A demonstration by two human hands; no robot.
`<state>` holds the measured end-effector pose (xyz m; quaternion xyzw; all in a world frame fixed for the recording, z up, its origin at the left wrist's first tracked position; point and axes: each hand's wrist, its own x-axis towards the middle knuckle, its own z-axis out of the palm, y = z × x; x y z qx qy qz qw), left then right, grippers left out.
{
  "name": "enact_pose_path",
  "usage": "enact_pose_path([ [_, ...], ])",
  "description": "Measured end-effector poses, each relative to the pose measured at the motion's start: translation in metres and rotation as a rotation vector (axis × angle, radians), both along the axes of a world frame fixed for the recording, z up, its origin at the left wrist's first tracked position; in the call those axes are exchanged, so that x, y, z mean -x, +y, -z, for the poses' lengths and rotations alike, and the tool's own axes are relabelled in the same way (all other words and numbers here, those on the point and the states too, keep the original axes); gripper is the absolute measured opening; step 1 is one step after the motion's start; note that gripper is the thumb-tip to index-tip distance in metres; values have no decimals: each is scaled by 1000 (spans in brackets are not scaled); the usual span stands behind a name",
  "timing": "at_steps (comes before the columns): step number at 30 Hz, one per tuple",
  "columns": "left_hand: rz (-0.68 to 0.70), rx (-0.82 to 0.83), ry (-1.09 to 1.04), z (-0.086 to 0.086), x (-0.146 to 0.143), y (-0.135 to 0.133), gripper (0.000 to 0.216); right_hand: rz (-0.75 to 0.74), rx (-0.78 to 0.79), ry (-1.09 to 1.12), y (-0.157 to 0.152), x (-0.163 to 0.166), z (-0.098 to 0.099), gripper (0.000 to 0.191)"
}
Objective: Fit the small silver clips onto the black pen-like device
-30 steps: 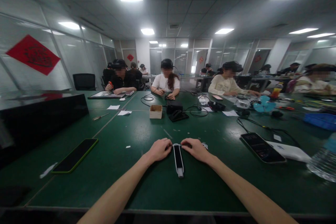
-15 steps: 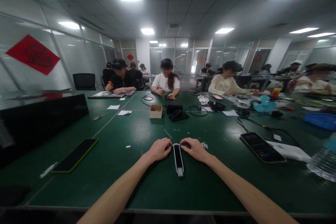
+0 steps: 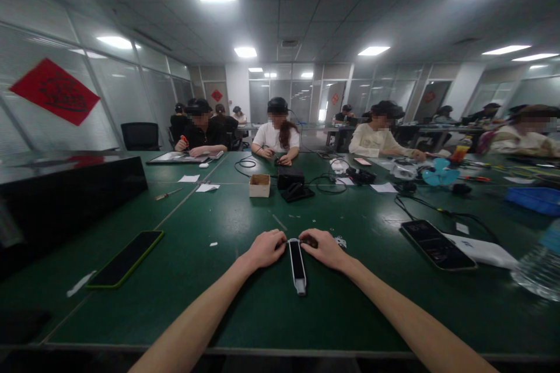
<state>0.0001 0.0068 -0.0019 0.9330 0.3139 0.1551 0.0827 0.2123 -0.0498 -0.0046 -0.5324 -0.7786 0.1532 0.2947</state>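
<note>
A slim, long device (image 3: pixel 298 265) with a black face and a pale frame lies on the green table in front of me. Its near end narrows to a small grey tip. My left hand (image 3: pixel 268 247) is closed, its fingertips at the left side of the device's far end. From the right, my right hand (image 3: pixel 322 247) is closed with curled fingers at that same end. Any small part between the fingertips is too small to make out. Beside my right hand lies a small white piece (image 3: pixel 340 242), partly hidden by it.
A green-edged phone (image 3: pixel 126 259) lies left; another phone (image 3: pixel 437 245), a white power bank (image 3: pixel 483 252) and a water bottle (image 3: pixel 540 262) are right. Ahead stand a small cardboard box (image 3: pixel 259 186) and a black box (image 3: pixel 290 178) with cables. Several people sit across the table.
My hands and the slim device stay almost where they were; my right fingers shift very slightly. Across the table at right, a person's arm has moved a little.
</note>
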Motion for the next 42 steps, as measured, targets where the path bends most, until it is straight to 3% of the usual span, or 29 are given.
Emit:
enact_pose_path([
  [30, -6, 1, 21, -2, 0, -1, 13, -13, -3, 7, -2, -2, -4, 22],
  [38, -4, 23, 19, -3, 1, -1, 14, 123, -48, -159, 3, -44, -22, 26],
  [42, 12, 23, -11, 0, 1, 1, 13, 189, 52, -219, 2, -76, -31, 26],
])
